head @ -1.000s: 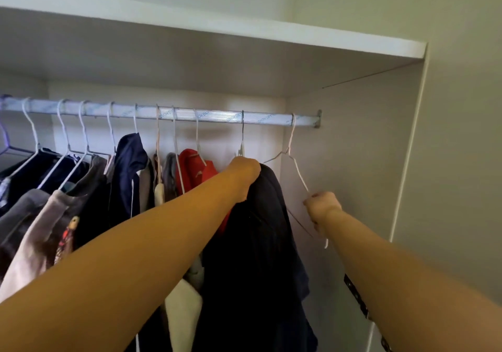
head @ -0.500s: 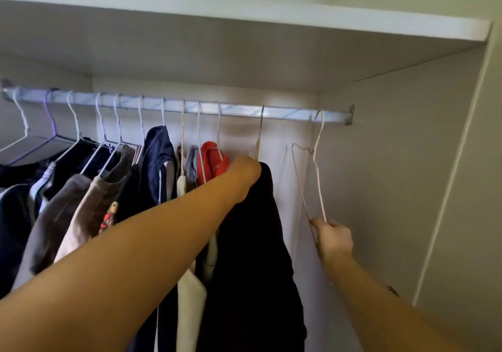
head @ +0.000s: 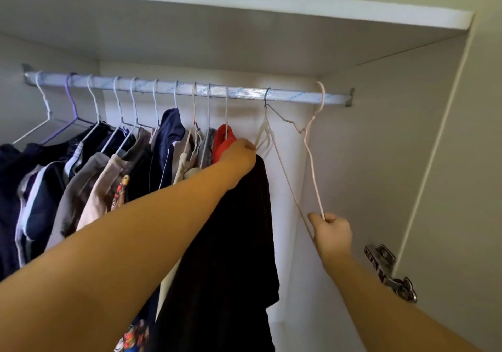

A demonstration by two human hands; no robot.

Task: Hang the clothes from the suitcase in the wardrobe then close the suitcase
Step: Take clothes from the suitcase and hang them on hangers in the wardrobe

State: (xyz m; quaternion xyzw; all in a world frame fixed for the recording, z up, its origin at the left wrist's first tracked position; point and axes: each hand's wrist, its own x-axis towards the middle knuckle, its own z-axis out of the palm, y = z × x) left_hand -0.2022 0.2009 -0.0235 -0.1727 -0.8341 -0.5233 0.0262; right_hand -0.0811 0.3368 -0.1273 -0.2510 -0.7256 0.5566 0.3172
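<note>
Head view shows a big white wooden wardrobe, seen from the front and looking inside. A flat white shelf board runs across the top.

Under the shelf, a long row of hanging clothes fills the left side. They are dark blue, grey and tan, and each one hangs on a thin wire hanger. A small red cloth top hangs at the right end of the row.

Just beside the red top hangs a long black cloth garment. It is on a hanger on the rail and drops down past the bottom of the picture.

The shiny silver metal rail goes from one side wall to the other, and all the hooks sit over it.

Near the right end of the rail hangs a pale pink wire hanger with no clothes on it. Its hook is on the rail and its body swings out to the side.

The two hands are well apart. The left hand reaches up, and its fingers curl round the top of the black garment, next to the hanger there. The right hand is lower down and pinches the bottom end of the pink hanger.

A small silver metal door hinge sits on the right wall, below the right hand.
</note>
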